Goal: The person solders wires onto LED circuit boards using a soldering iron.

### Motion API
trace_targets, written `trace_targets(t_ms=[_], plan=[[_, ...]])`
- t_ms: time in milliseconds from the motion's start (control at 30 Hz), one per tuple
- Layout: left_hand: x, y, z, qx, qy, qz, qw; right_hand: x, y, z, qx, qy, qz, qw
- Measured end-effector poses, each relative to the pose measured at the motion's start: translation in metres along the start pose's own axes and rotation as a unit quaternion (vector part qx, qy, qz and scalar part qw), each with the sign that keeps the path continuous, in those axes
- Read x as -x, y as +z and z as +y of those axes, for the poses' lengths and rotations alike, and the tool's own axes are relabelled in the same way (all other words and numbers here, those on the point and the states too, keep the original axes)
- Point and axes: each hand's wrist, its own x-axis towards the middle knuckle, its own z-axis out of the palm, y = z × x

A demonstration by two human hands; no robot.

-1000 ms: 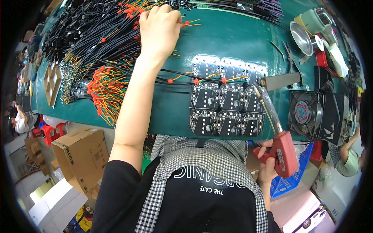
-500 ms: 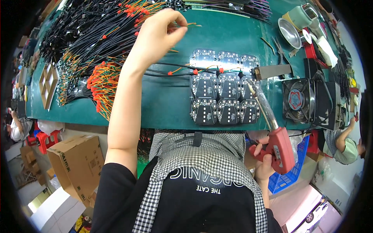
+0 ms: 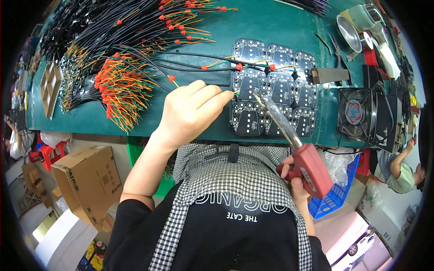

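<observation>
My left hand [image 3: 192, 113] is closed in a pinch on a black cable [image 3: 154, 67] with a red collar; its thin coloured wire tips poke past my fingers at the left edge of a panel of black circuit boards [image 3: 248, 86]. In my right hand [image 3: 297, 186] is a red soldering gun [image 3: 312, 169], its long metal barrel slanting up over the boards. The gun's tip is near the middle-row left board, a little right of the wire tips. Several other black cables reach across the upper boards, their coloured ends lying on them.
Bundles of black cables with red collars [image 3: 122, 83] cover the table's left. A wooden-handled tool with a flat block [image 3: 332, 75] lies right of the boards, near a small fan [image 3: 353, 112]. Pliers [image 3: 337, 49] and a metal bowl [image 3: 349, 34] stand farther back. A blue basket [image 3: 332, 198] is below the table.
My left hand has come down and toward me from the far cables to the boards, now with a cable. The soldering gun's tip has shifted left across the boards.
</observation>
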Motion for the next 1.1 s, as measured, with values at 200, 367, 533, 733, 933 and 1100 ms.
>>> trace_targets(t_ms=[200, 367, 533, 733, 933, 1100], plan=[[-0.003, 0.005, -0.003, 0.030, 0.010, 0.007, 0.999, -0.007, 0.003, 0.000, 0.012, 0.020, -0.008, 1.000], [-0.002, 0.003, -0.005, 0.030, 0.009, -0.009, 0.999, -0.009, 0.000, 0.005, 0.038, 0.001, -0.027, 0.999], [-0.003, 0.004, -0.007, 0.015, 0.023, -0.009, 1.000, -0.012, -0.003, 0.011, 0.081, -0.033, -0.043, 0.995], [-0.001, 0.004, -0.007, -0.003, 0.031, -0.016, 0.999, -0.010, -0.007, 0.017, 0.137, -0.065, -0.047, 0.987], [-0.001, 0.002, -0.007, -0.013, 0.024, -0.025, 0.999, -0.009, -0.013, 0.025, 0.211, -0.114, -0.063, 0.969], [-0.001, 0.003, -0.007, -0.011, 0.033, -0.020, 0.999, -0.010, -0.018, 0.024, 0.288, -0.151, -0.077, 0.943]])
